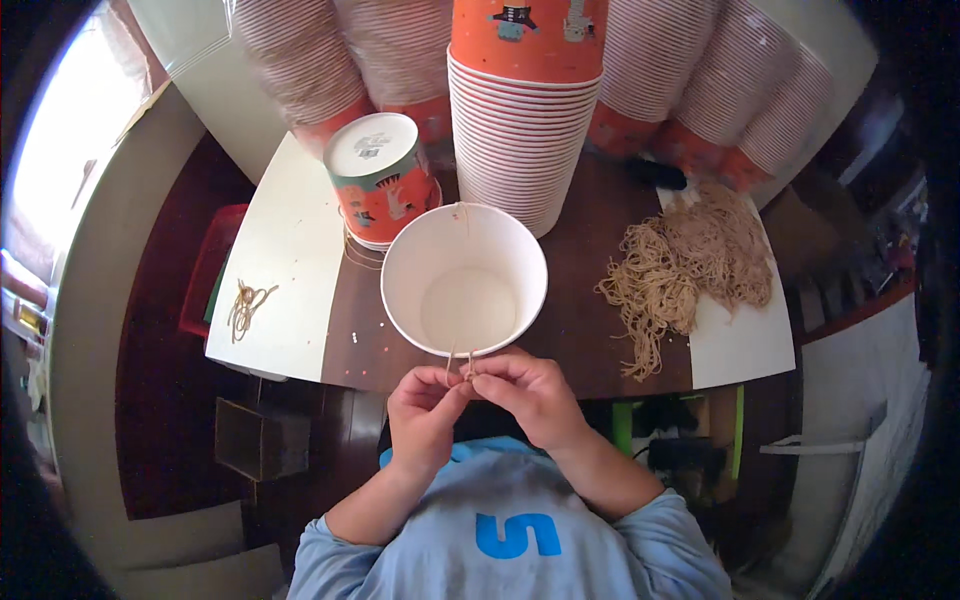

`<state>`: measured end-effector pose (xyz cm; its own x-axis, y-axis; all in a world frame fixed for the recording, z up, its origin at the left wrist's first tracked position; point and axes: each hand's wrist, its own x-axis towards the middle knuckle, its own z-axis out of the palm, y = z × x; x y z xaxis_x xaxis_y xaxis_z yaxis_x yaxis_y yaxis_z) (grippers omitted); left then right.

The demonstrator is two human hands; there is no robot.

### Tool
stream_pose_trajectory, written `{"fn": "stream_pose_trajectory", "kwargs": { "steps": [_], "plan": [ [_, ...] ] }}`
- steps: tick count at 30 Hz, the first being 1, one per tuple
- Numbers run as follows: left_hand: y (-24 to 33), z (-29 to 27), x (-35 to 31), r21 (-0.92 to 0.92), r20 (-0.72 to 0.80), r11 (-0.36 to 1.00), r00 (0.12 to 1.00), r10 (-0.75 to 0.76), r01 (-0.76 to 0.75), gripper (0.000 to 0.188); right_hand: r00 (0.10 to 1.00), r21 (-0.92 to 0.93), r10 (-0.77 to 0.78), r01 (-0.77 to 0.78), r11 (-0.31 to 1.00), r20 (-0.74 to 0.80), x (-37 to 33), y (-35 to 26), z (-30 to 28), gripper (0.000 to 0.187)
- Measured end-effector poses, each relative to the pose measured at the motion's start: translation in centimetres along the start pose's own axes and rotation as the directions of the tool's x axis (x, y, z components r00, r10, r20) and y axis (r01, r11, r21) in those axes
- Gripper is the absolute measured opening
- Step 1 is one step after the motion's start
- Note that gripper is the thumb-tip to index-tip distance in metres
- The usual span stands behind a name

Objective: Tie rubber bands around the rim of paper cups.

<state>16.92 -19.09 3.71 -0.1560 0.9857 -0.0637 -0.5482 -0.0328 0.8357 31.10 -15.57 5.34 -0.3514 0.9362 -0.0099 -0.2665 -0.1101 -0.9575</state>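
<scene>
Tall stack of nested paper buckets [520, 140], blocking the far side; inverted orange bucket [385, 200] beside it. White-lined bucket [505, 250], mouth up near the table [580, 340] edge, apparently for reach; tan cord heap [655, 280], right. The person's left hand [422, 398] and right hand [530, 392], pinching thin cord [471, 359] by its near rim, presumably for steadiness; small cord bunch [246, 309], left.

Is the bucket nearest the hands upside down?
No, the white-lined bucket has its open mouth facing up, showing its inside.

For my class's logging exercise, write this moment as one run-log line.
left hand: pinching string; right hand: pinching string; bucket: beyond hands, open end showing; bucket stack: behind it; string pile: to right
</scene>
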Motion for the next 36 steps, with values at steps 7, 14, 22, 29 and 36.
{"fn": "stream_pose_trajectory", "kwargs": {
  "steps": [7, 14, 22, 29, 36],
  "plan": [
    [0.4, 0.4, -0.4, 0.251, -0.058, 0.957, 0.985, 0.165, -0.145, 0.010, 0.969, 0.408, 0.233, -0.245, 0.880, 0.079, 0.5, 0.8, -0.3, 0.017],
    [0.4, 0.8, -0.3, 0.413, 0.053, 0.870, 0.960, 0.273, -0.270, 0.010, 0.939, 0.569, 0.336, -0.315, 0.760, 0.072, 0.3, 1.0, 0.7, 0.018],
    [0.2, 0.6, -0.1, 0.347, -0.016, 0.920, 0.980, 0.200, -0.182, 0.011, 0.966, 0.515, 0.257, -0.228, 0.826, 0.015, 0.2, 1.4, 0.8, 0.020],
    [0.2, 0.4, 0.0, 0.399, 0.041, 0.853, 0.936, 0.349, -0.335, 0.013, 0.968, 0.461, 0.248, -0.234, 0.856, 0.030, 0.6, 1.2, 0.6, 0.020],
    [-0.3, -0.2, 0.1, 0.486, 0.140, 0.776, 0.912, 0.386, -0.403, 0.017, 0.910, 0.582, 0.406, -0.375, 0.721, 0.084, 0.5, 1.6, 0.1, 0.016]
  ]
}}
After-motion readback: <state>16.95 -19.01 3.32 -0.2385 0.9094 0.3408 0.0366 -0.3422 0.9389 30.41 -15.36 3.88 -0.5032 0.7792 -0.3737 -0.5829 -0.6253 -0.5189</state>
